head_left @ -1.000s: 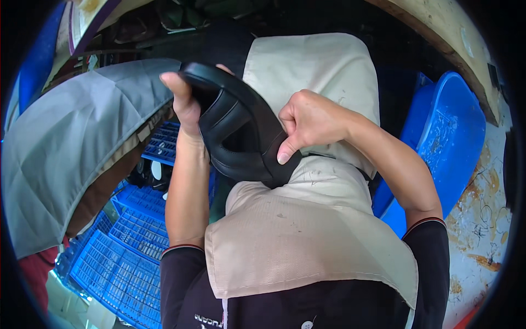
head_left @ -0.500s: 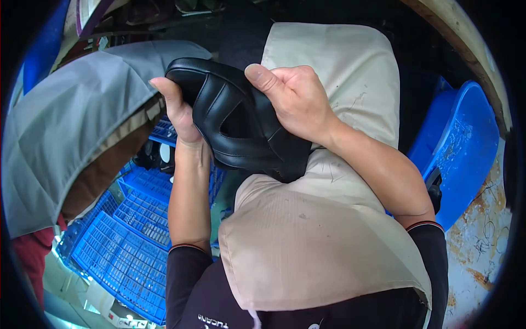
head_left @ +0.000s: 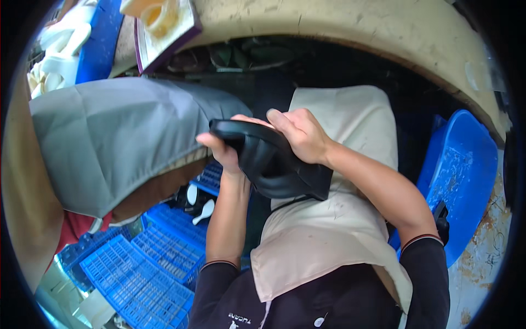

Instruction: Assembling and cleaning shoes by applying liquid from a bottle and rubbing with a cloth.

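Note:
A black leather sandal (head_left: 279, 170) with cut-out openings in its upper is held above my lap, over the beige apron (head_left: 334, 247). My left hand (head_left: 224, 156) grips its left end, thumb out to the side and fingers mostly hidden behind it. My right hand (head_left: 307, 137) is closed on the upper edge, thumb pointing left along it. The sandal is tilted, so its openings show less plainly and its far side is hidden.
A person in a grey apron (head_left: 137, 131) sits close on my left. Blue plastic crates (head_left: 137, 279) stand below, with white pieces (head_left: 204, 212) near them. A worktable (head_left: 339, 24) curves across the front, bearing a white, purple-edged tray (head_left: 170, 46). A blue plastic seat (head_left: 460, 175) is at right.
The sandal has tilted in my hands, showing more of its edge. My view has shifted, bringing in more of the worktable and tray. The neighbouring person's arm now shows at far left.

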`<state>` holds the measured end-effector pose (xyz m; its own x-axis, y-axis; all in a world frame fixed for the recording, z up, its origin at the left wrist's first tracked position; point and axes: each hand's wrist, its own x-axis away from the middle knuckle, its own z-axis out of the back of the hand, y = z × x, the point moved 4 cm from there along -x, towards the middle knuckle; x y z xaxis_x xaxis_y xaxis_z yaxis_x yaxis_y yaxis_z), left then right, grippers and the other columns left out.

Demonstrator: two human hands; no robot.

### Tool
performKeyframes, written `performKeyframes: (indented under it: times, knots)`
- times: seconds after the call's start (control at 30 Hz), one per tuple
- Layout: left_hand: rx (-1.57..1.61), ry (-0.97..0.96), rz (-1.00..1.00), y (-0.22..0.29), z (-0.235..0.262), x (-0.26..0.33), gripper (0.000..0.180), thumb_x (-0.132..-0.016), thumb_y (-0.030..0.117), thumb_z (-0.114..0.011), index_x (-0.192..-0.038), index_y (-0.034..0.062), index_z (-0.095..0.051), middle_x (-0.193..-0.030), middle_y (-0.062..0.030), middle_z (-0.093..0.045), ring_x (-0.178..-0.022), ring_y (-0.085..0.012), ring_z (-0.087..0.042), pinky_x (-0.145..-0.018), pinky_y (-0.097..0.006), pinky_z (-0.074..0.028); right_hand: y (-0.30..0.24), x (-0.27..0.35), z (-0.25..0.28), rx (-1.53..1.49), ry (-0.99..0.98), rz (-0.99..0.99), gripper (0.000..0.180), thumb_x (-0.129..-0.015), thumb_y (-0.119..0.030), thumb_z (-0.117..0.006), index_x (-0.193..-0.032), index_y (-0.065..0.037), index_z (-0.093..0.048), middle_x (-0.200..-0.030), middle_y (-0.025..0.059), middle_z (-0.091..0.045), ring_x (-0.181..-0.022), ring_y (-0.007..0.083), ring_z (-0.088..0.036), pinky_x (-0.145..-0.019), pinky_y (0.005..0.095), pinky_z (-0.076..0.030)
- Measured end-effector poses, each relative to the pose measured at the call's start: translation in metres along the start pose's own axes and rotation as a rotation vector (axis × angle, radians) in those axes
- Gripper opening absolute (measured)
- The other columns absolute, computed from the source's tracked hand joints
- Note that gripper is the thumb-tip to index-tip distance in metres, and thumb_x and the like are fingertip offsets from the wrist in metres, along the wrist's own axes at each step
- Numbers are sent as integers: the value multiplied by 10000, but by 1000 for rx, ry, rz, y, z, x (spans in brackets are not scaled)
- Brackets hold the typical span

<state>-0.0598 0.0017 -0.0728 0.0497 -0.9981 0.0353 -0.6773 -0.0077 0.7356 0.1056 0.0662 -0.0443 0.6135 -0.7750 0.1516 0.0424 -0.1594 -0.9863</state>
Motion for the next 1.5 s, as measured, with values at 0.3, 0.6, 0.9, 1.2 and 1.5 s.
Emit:
performKeyframes:
  times: [0.3,0.6,0.9,1.2,1.5]
  knots:
    - [-107,-143,40,-66,-145,-53,656,-898,598,-675,-996,-48,-731,-978,-121,-721,-866,-180,-652,-788,-285,-525,-85,57,123,123,175,342,263,-922,-255,-633,-1025,-15,-657,-928,31,-677,-798,139,-558,-750,270,-458]
    - [-1037,-157,-234,-37,-184,-56,135,-866,13,-719,-983,-54,-730,-827,-80,-702,-695,-115,-584,-638,-231,-480,-34,91,175,1,58,-54,304,-898,-155,-722,-1162,-5,-696,-959,66,-713,-808,129,-612,-761,250,-508]
    - [-911,-172,193,-30,-148,-67,333,-987,248,-663,-788,-19,-677,-744,-4,-632,-606,-70,-497,-536,-228,-422,-16,76,125,-217,68,-17,292,-914,-167,-688,-1134,24,-702,-944,69,-733,-798,147,-653,-748,250,-526]
    - [-397,-119,354,-114,-109,-79,278,-1033,187,-630,-907,-35,-741,-791,5,-659,-692,-62,-537,-648,-176,-438,33,78,119,-226,110,-53,287,-946,-200,-671,-1116,28,-703,-942,90,-730,-805,152,-668,-748,263,-541]
    - [-771,1,176,-132,-85,-59,308,-1059,270,-600,-1024,-11,-721,-908,-15,-704,-771,-65,-599,-704,-190,-491,59,81,122,-231,255,-124,333,-956,-242,-672,-1140,35,-688,-955,102,-719,-808,148,-661,-750,263,-539]
